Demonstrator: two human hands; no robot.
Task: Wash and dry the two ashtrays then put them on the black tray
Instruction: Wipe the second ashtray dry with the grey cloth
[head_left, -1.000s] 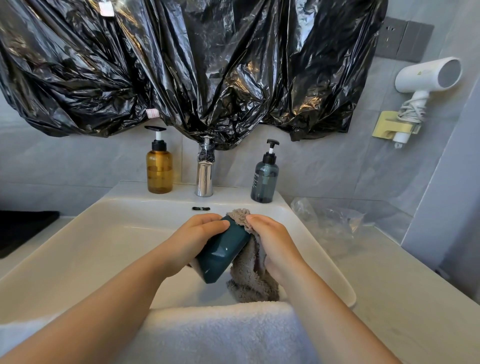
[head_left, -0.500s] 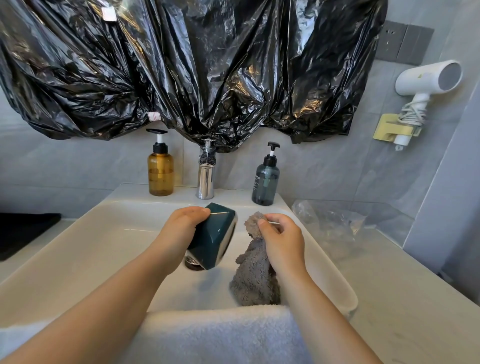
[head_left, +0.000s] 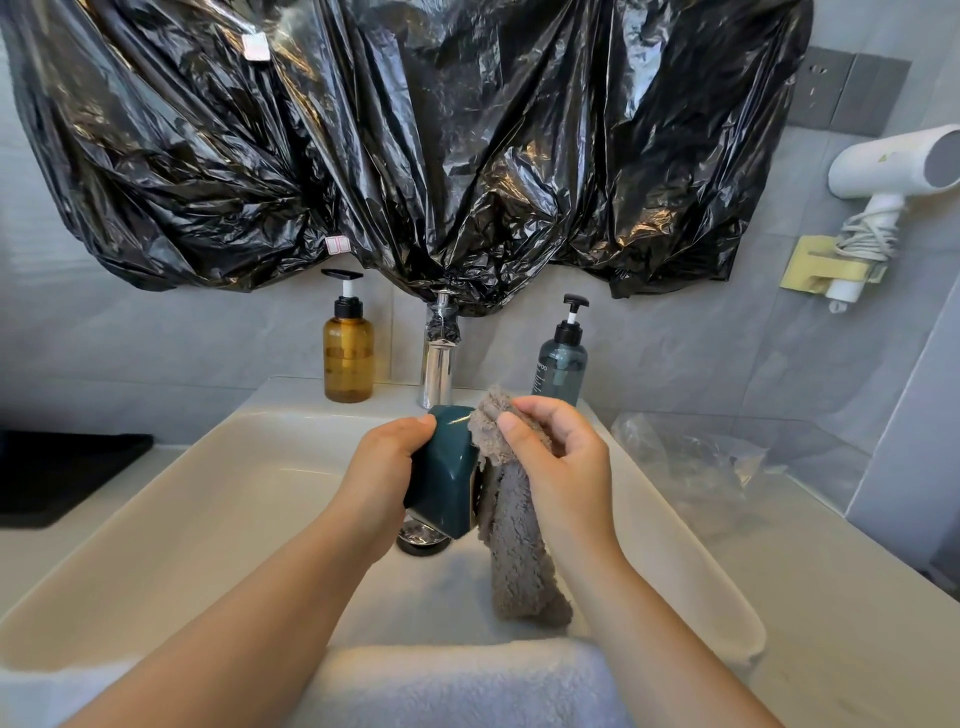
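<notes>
My left hand (head_left: 382, 467) grips a dark teal ashtray (head_left: 447, 475), tipped on edge above the white sink (head_left: 218, 493). My right hand (head_left: 558, 460) pinches a grey fluffy cloth (head_left: 511, 545) and holds its top against the ashtray's open side; the rest of the cloth hangs down into the basin. The black tray (head_left: 62, 475) lies on the counter at the far left, partly cut off by the sink rim. Only this one ashtray is in sight.
A chrome tap (head_left: 439, 364) stands behind the sink between an amber pump bottle (head_left: 348, 358) and a blue-grey pump bottle (head_left: 561, 364). The drain (head_left: 421, 540) shows below the ashtray. A white towel (head_left: 447, 686) drapes the front rim. Clear plastic (head_left: 691, 457) lies on the right counter.
The ashtray has been turned and lifted toward the tap. My right hand drew the cloth away, then brought it back against the ashtray's open side.
</notes>
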